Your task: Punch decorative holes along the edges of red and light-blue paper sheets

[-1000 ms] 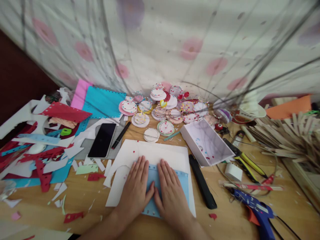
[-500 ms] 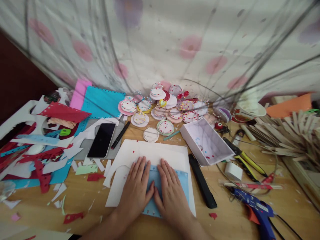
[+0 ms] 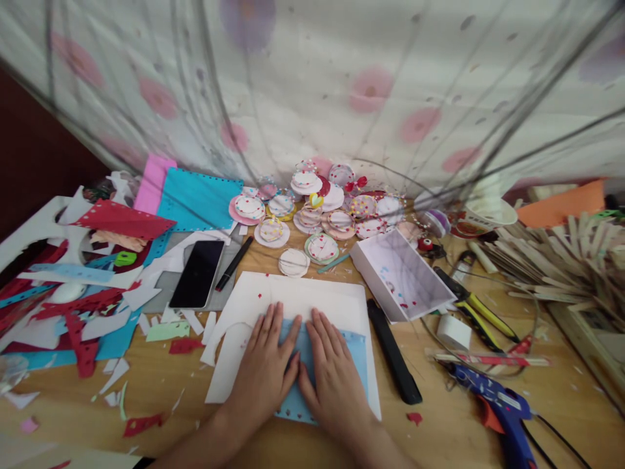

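Observation:
My left hand (image 3: pixel 263 374) and my right hand (image 3: pixel 333 378) lie flat side by side, fingers stretched out, pressing down on a light blue paper sheet (image 3: pixel 357 358) with punched edges. That blue sheet rests on a white paper sheet (image 3: pixel 303 296) with a curved cutout, on the wooden table (image 3: pixel 161 391). Neither hand holds anything; the thumbs almost meet over the blue sheet's middle.
A black phone (image 3: pixel 198 273) and black marker (image 3: pixel 235 262) lie left of the white sheet. A black bar (image 3: pixel 394 352), white box (image 3: pixel 401 277), yellow-handled cutters (image 3: pixel 476 311) and blue glue gun (image 3: pixel 498 407) sit right. Decorated paper discs (image 3: pixel 317 212) crowd the back; paper scraps (image 3: pixel 88 306) cover the left.
Both hands stay pressed flat on the blue sheet and have barely moved. The view has shifted very slightly.

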`<action>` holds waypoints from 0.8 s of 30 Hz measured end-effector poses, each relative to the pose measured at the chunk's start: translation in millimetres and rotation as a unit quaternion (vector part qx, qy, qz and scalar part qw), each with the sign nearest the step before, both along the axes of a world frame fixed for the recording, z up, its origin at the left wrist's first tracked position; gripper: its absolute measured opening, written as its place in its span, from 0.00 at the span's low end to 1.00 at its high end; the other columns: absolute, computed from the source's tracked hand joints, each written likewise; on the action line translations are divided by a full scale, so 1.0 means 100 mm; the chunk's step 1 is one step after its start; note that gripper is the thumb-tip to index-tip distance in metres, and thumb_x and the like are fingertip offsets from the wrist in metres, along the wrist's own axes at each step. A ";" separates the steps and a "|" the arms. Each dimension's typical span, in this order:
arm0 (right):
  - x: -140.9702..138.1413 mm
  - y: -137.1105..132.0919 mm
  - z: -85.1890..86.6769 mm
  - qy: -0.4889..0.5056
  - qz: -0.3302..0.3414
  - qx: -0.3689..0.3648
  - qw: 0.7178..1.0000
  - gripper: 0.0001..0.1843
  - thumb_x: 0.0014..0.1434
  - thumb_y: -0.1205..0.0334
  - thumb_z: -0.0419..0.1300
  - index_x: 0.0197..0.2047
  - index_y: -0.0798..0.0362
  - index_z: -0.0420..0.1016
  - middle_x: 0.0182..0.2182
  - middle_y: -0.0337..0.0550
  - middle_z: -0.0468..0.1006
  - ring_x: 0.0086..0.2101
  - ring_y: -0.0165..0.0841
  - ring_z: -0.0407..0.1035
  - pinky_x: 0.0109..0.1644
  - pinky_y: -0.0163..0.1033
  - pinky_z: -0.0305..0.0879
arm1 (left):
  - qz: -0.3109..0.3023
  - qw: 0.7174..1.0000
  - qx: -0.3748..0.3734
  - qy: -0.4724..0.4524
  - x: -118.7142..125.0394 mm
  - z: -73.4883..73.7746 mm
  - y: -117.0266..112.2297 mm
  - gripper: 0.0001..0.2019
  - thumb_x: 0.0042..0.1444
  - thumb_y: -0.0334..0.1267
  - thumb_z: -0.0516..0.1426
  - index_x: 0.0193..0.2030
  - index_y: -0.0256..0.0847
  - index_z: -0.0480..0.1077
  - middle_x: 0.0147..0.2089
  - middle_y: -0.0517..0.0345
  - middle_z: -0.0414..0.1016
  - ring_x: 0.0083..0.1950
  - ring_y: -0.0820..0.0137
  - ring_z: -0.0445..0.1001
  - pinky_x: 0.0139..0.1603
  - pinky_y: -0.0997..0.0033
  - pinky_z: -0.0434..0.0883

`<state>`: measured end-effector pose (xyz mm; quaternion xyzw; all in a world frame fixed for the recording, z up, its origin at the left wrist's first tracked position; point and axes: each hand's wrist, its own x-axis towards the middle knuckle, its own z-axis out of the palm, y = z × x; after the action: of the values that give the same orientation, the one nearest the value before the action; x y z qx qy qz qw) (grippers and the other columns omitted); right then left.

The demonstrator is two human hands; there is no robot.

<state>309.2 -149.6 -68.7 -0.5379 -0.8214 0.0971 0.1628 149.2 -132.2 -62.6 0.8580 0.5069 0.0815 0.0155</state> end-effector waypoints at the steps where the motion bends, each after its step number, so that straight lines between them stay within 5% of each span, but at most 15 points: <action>1: 0.00 0.00 0.00 -0.003 -0.001 0.000 1.000 0.35 0.58 0.64 0.51 0.67 0.65 0.48 0.67 0.56 0.46 0.66 0.44 0.38 0.64 0.52 0.53 | 0.001 1.000 0.003 -0.002 0.00 -0.01 0.00 0.30 0.59 0.34 0.51 0.68 0.41 0.49 0.72 0.39 0.37 0.70 0.47 0.43 0.64 0.47 0.57; 13: 0.21 -0.07 0.06 -0.029 -0.025 -0.033 0.999 0.30 0.64 0.57 0.49 0.67 0.51 0.50 0.67 0.48 0.47 0.65 0.42 0.43 0.64 0.53 0.54 | 0.001 1.000 -0.005 -0.002 0.00 -0.01 -0.01 0.28 0.61 0.37 0.50 0.68 0.39 0.50 0.71 0.36 0.42 0.71 0.46 0.42 0.64 0.45 0.54; 24: 0.27 -0.23 -0.02 -0.031 -0.106 0.002 0.994 0.34 0.63 0.55 0.50 0.68 0.57 0.47 0.67 0.54 0.45 0.65 0.45 0.42 0.64 0.54 0.53 | -0.012 1.000 0.000 0.015 -0.33 0.09 0.01 0.35 0.61 0.52 0.48 0.69 0.32 0.47 0.69 0.43 0.52 0.70 0.57 0.50 0.67 0.53 0.51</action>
<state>336.5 -172.8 -70.6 -0.6241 -0.7649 0.0610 0.1475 116.6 -131.1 -53.9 0.8654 0.4963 0.0685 0.0084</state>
